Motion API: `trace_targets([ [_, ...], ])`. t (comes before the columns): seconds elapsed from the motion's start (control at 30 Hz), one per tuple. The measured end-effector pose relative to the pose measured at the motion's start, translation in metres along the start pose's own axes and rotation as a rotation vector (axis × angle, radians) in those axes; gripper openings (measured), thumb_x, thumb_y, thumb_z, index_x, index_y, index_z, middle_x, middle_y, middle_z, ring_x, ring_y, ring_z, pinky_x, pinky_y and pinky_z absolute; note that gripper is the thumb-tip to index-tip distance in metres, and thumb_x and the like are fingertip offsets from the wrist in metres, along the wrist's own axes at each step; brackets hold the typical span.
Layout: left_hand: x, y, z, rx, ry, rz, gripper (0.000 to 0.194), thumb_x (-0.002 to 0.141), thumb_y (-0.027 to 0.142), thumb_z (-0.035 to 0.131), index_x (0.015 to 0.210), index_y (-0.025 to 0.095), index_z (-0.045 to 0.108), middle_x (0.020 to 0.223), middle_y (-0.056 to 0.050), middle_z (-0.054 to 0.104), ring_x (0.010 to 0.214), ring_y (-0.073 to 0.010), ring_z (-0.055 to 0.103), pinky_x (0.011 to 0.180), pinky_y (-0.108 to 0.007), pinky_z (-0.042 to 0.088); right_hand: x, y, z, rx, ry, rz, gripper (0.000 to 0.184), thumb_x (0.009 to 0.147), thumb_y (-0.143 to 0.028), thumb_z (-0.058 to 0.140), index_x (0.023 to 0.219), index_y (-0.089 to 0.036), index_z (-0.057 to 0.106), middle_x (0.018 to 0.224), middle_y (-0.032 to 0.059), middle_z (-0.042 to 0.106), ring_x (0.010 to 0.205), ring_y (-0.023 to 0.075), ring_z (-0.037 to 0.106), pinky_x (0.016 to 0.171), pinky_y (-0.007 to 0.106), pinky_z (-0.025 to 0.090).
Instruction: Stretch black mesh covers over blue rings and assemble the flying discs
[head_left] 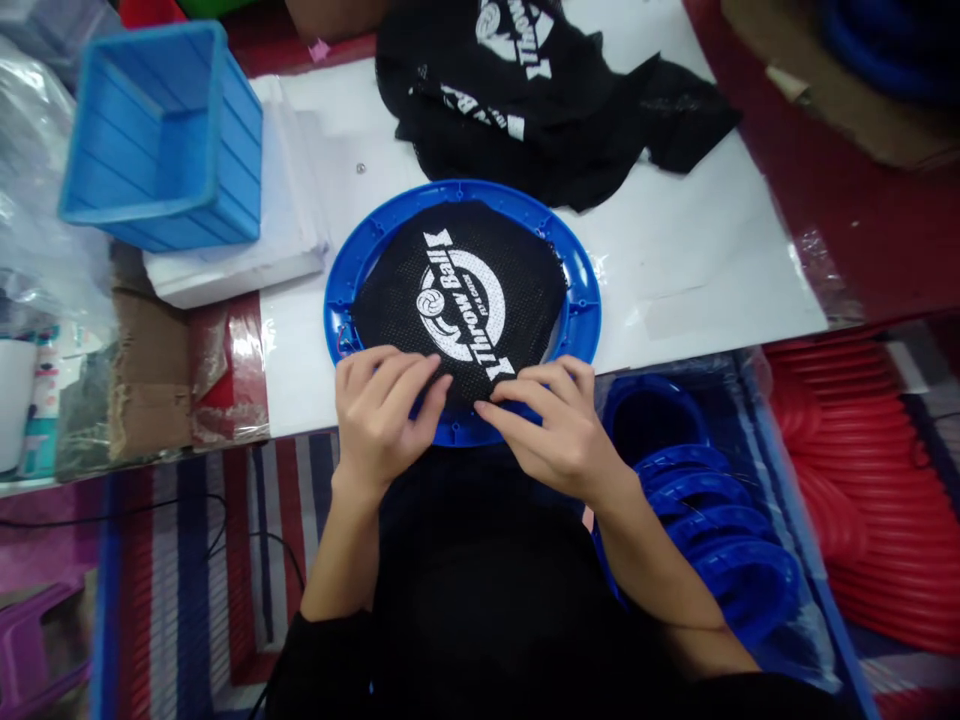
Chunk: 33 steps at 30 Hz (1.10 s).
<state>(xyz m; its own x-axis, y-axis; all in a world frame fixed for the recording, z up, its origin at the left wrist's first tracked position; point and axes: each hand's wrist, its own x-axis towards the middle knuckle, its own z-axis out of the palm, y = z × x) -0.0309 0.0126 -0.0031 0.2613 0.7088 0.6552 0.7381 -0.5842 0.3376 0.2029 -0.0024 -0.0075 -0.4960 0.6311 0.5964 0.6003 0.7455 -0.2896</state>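
Observation:
A round black mesh cloth (390,290) with a white "Throw Ball" print lies over the opening of a blue plastic ring (581,260). The ring rests at the table's front edge, nearest to me. My left hand (386,405) pinches the near edge of the mesh, thumb and fingers close together. A little to the right, my right hand (555,425) grips the same edge between its thumb and fingertips. Both hands cover parts of the ring's near rim. A thin reddish wire shows on the ring's left side.
More printed black mesh pieces (555,130) lie in a heap behind the ring. A blue bin (161,150) stands on a white stack (247,265) at the left. Below the table on the right are several blue rings (720,545) in a crate, beside red rings (877,480).

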Motion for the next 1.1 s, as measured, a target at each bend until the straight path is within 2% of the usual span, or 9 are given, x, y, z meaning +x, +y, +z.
trace_targets([
  [0.13,0.005,-0.001,-0.003,0.129,-0.153,-0.23,0.036,0.099,0.034,0.073,0.132,0.02,0.069,0.142,-0.019,0.068,0.136,-0.0383,0.059,0.113,-0.057,0.046,0.003,-0.018,-0.013,-0.069,-0.078,-0.039,0.028,0.097,-0.002,0.058,0.113,-0.018,0.076,0.103,0.0069,0.082,0.099,0.0243,0.067,0.098,0.05,0.044],
  [0.23,0.011,-0.006,-0.015,0.099,-0.384,-0.188,0.037,0.102,0.034,0.068,0.137,0.021,0.068,0.159,-0.018,0.056,0.148,-0.0384,0.05,0.12,-0.058,0.04,0.014,-0.015,-0.031,-0.01,-0.183,-0.062,0.026,0.1,-0.006,0.061,0.116,-0.019,0.075,0.103,0.0058,0.081,0.101,0.0246,0.068,0.104,0.052,0.044],
  [0.33,0.019,-0.014,-0.03,0.013,-0.529,-0.104,0.034,0.102,0.034,0.069,0.135,0.024,0.07,0.164,-0.015,0.051,0.15,-0.0377,0.046,0.123,-0.059,0.038,0.035,0.015,-0.043,0.006,-0.176,-0.024,0.018,0.102,-0.012,0.065,0.112,-0.022,0.076,0.105,0.0084,0.079,0.104,0.027,0.067,0.101,0.052,0.048],
  [0.43,0.037,-0.024,-0.039,-0.039,-0.601,-0.076,0.029,0.103,0.035,0.07,0.129,0.025,0.073,0.156,-0.013,0.059,0.144,-0.0359,0.052,0.121,-0.058,0.04,0.063,0.064,-0.036,-0.026,-0.193,0.053,0.016,0.105,-0.021,0.064,0.11,-0.022,0.079,0.125,0.0153,0.074,0.119,0.0335,0.065,0.102,0.056,0.05],
  [0.57,0.076,-0.044,-0.029,0.167,-0.513,-0.129,0.022,0.106,0.035,0.064,0.114,0.02,0.078,0.145,-0.016,0.065,0.138,-0.0379,0.056,0.116,-0.06,0.044,0.102,0.116,-0.009,0.057,-0.484,0.073,0.041,0.096,-0.038,0.079,0.135,-0.027,0.074,0.158,0.0177,0.055,0.149,0.0423,0.045,0.12,0.068,0.04],
  [0.73,0.117,-0.072,-0.012,0.264,-0.8,0.059,0.038,0.086,0.042,0.089,0.11,0.014,0.079,0.161,-0.023,0.05,0.154,-0.0484,0.037,0.124,-0.066,0.035,0.143,0.133,0.004,0.109,-0.77,0.067,0.074,0.076,-0.046,0.095,0.143,-0.026,0.068,0.171,0.0176,0.04,0.159,0.0464,0.032,0.126,0.069,0.034],
  [0.83,0.131,-0.086,-0.011,0.179,-0.898,0.069,0.033,0.085,0.045,0.089,0.097,0.016,0.078,0.153,-0.019,0.058,0.149,-0.0445,0.045,0.121,-0.061,0.041,0.158,0.141,-0.003,0.166,-0.846,0.073,0.061,0.075,-0.047,0.094,0.127,-0.023,0.073,0.169,0.0173,0.044,0.156,0.0471,0.036,0.125,0.068,0.035],
  [0.97,0.138,-0.105,-0.015,-0.146,-0.919,-0.094,0.018,0.095,0.037,0.072,0.091,0.019,0.073,0.122,-0.011,0.07,0.114,-0.0267,0.067,0.103,-0.043,0.053,0.162,0.16,-0.009,0.384,-0.785,0.098,0.022,0.091,-0.043,0.077,0.097,-0.022,0.072,0.156,0.0142,0.058,0.144,0.0373,0.054,0.122,0.059,0.043],
  [1.1,0.135,-0.112,-0.018,-0.291,-0.857,-0.282,0.019,0.095,0.037,0.065,0.09,0.021,0.073,0.099,-0.006,0.073,0.093,-0.0211,0.068,0.091,-0.037,0.053,0.157,0.169,-0.009,0.475,-0.686,0.144,0.022,0.096,-0.041,0.066,0.086,-0.022,0.068,0.147,0.0134,0.065,0.132,0.0319,0.064,0.114,0.053,0.049],
])
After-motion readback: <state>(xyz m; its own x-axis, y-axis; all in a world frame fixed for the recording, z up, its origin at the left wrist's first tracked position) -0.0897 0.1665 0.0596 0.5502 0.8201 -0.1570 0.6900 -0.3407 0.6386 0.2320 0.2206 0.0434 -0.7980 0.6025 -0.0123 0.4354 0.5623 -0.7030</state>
